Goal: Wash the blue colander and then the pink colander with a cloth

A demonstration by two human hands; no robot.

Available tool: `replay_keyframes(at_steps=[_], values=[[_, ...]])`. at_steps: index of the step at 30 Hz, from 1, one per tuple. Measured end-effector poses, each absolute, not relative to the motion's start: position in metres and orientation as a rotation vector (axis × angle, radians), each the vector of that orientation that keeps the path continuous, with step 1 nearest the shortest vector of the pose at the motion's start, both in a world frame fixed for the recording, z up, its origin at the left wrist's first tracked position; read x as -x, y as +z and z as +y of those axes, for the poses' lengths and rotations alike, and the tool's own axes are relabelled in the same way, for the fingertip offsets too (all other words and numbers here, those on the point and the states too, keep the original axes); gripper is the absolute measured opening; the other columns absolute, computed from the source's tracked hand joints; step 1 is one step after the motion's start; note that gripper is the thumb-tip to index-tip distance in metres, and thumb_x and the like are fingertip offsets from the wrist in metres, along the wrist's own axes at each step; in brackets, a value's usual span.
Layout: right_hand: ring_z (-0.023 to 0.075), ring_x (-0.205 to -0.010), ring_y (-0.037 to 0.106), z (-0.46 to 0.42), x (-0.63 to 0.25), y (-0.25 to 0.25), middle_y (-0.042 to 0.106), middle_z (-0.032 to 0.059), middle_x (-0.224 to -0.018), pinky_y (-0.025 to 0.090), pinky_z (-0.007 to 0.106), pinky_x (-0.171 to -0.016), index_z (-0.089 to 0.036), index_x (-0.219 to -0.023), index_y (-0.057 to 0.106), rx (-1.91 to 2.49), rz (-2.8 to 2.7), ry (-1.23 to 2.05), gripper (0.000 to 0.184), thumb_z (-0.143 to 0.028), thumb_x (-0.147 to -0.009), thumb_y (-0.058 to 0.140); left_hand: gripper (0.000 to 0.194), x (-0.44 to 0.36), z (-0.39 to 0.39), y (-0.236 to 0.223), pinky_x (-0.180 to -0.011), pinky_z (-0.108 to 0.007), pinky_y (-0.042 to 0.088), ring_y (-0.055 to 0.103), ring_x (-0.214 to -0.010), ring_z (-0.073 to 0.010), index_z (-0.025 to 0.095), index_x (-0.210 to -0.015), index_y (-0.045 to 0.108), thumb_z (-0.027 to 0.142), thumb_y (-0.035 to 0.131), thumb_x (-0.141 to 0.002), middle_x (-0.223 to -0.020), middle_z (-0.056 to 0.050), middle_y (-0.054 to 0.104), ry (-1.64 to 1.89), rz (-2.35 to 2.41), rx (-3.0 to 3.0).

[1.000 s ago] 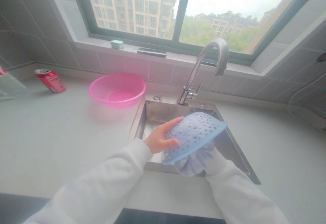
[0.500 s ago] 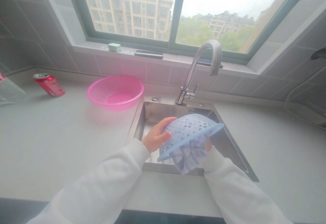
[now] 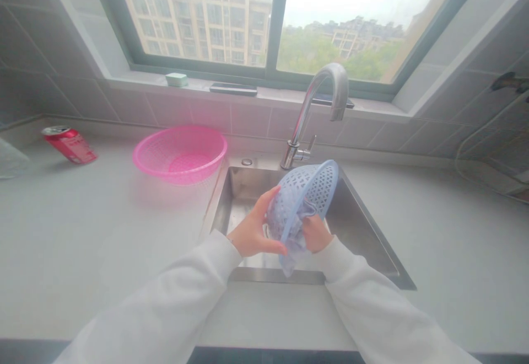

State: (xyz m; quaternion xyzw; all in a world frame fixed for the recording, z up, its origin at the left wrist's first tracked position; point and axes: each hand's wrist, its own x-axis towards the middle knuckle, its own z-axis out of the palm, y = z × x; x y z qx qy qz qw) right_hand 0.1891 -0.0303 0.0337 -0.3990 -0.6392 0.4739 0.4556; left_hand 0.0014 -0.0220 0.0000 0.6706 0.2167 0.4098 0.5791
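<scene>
Now our left hand [image 3: 253, 233] grips a blue basket [image 3: 327, 186] full of little holes. We hold it tipped on its side over the sink [image 3: 276, 276], between the left and right edges. Our right hand [image 3: 316, 234] is curled around a pale cloth [image 3: 292, 244] inside it, and one end hangs near the sink's front edge. A pink basket [image 3: 182, 176] sits by the sink's back left corner.

White countertop [image 3: 103, 242] | pink basket [image 3: 181, 157] | red can [image 3: 72, 146] | translucent item [image 3: 10, 160]
</scene>
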Motion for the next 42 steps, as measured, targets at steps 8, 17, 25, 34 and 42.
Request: replay_keyframes(at_steps=[8, 17, 25, 34, 42], values=[[0.0269, -0.108, 0.066, -0.03, -0.181, 0.037, 0.074, 0.0057, -0.112, 0.047, 0.045, -0.106, -0.022, -0.106, 0.071, 0.947, -1.367, 1.311, 0.038, -0.023, -0.067, 0.071, 0.117, -0.001, -0.015, 0.007, -0.109, -0.054, 0.044, 0.045, -0.141, -0.0396, 0.033, -0.158, 0.019, 0.053, 0.088, -0.065, -0.16, -0.017, 0.034, 1.049, 0.606, -1.447], [0.025, -0.105, 0.065, -0.017, -0.196, 0.033, 0.072, 0.0031, -0.104, 0.051, 0.039, -0.1, -0.024, -0.099, 0.066, 0.909, -1.172, 1.19, 0.035, -0.032, -0.067, 0.079, 0.098, 0.012, -0.009, 0.011, -0.12, -0.057, 0.031, 0.04, -0.145, -0.0364, 0.026, -0.152, 0.028, 0.045, 0.083, -0.073, -0.156, -0.016, 0.041, 1.159, 0.877, -1.704], [0.0277, -0.111, 0.066, -0.02, -0.197, 0.037, 0.072, 0.0065, -0.118, 0.05, 0.042, -0.102, -0.023, -0.109, 0.069, 0.895, -1.132, 1.295, 0.042, -0.038, -0.071, 0.08, 0.097, 0.015, -0.016, 0.012, -0.122, -0.06, 0.027, 0.031, -0.151, -0.0385, 0.026, -0.154, 0.03, 0.039, 0.082, -0.073, -0.161, -0.017, 0.035, 1.124, 1.046, -2.09], [0.0295, -0.106, 0.068, -0.034, -0.19, 0.041, 0.076, 0.009, -0.111, 0.051, 0.043, -0.096, -0.017, -0.105, 0.075, 1.068, -1.391, 1.186, 0.039, -0.035, -0.07, 0.075, 0.1, 0.012, -0.015, 0.015, -0.119, -0.059, 0.033, 0.028, -0.152, -0.0397, 0.027, -0.155, 0.026, 0.024, 0.078, -0.069, -0.166, -0.02, 0.022, 1.191, 1.102, -2.348], [0.0264, -0.089, 0.069, -0.042, -0.191, 0.043, 0.077, 0.0036, -0.089, 0.053, 0.037, -0.082, -0.018, -0.088, 0.076, 1.276, -1.446, 1.06, 0.024, -0.025, -0.068, 0.062, 0.104, 0.011, -0.015, 0.017, -0.117, -0.06, 0.036, 0.029, -0.151, -0.043, 0.026, -0.156, 0.027, 0.021, 0.079, -0.066, -0.166, -0.022, 0.02, 0.993, 1.037, -2.608]])
